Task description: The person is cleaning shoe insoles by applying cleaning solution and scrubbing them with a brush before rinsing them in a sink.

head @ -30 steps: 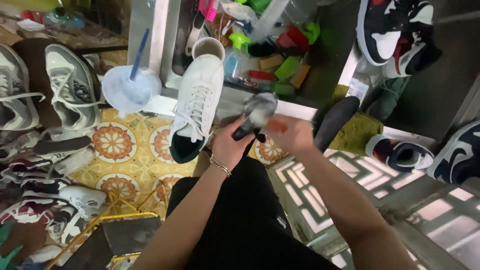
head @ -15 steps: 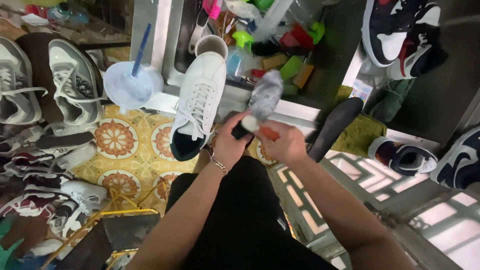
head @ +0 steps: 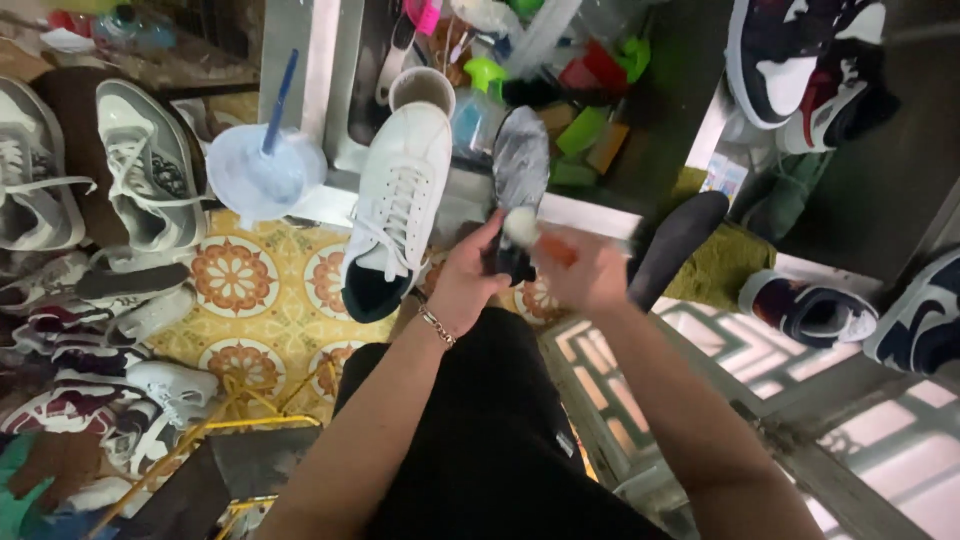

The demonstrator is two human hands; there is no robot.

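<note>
My left hand (head: 465, 285), with a bracelet at the wrist, grips the lower end of a dark shoe insole (head: 520, 170) covered in white foam and holds it upright. Blurred by motion, my right hand (head: 590, 275) holds a small brush with an orange handle (head: 548, 245), and its pale bristle head touches the insole near the bottom. A white sneaker (head: 395, 200) with a dark heel lining stands just left of the insole, its toe pointing away from me.
A plastic cup with a blue straw (head: 262, 172) stands left of the white sneaker. Several sneakers (head: 140, 170) lie on the patterned tile floor at left. A black insole (head: 675, 245) and dark sneakers (head: 810, 310) lie at right. Bottles and sponges (head: 590, 125) crowd the back.
The insole has been turned from tilted to upright. My right hand has brought the brush down to its lower part, and the camera view has shifted slightly.
</note>
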